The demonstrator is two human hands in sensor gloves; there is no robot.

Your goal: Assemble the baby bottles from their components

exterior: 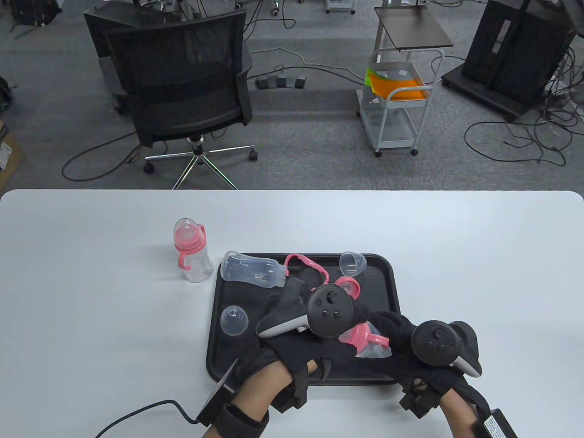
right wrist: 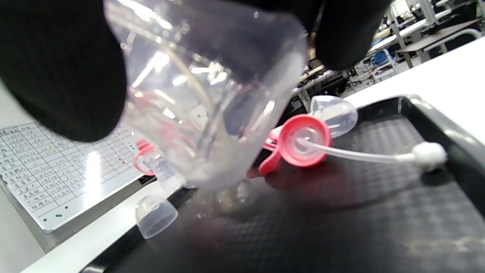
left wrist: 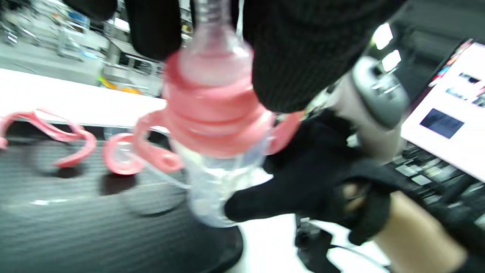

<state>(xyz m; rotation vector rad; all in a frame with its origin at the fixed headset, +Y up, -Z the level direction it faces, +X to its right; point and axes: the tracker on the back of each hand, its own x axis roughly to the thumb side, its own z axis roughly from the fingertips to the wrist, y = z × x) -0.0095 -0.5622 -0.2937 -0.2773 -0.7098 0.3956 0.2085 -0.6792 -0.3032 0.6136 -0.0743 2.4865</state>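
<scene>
Both hands hold one baby bottle (exterior: 367, 342) above the black tray's (exterior: 388, 273) front right part. My left hand (exterior: 340, 326) grips its pink handled collar (left wrist: 216, 113) and nipple from above. My right hand (exterior: 392, 340) grips the clear body (right wrist: 204, 94) from below. On the tray lie a clear bottle body (exterior: 253, 270), a pink handle ring (exterior: 306, 263), a pink collar with a straw (right wrist: 305, 140), and two clear caps (exterior: 352, 263) (exterior: 234, 320). An assembled bottle (exterior: 192, 251) stands on the white table left of the tray.
The straw's white weighted end (right wrist: 428, 153) lies near the tray's right rim. A cable and a black box (exterior: 218, 397) lie by my left wrist at the table's front edge. An office chair (exterior: 182, 91) and a cart (exterior: 397, 91) stand beyond the table.
</scene>
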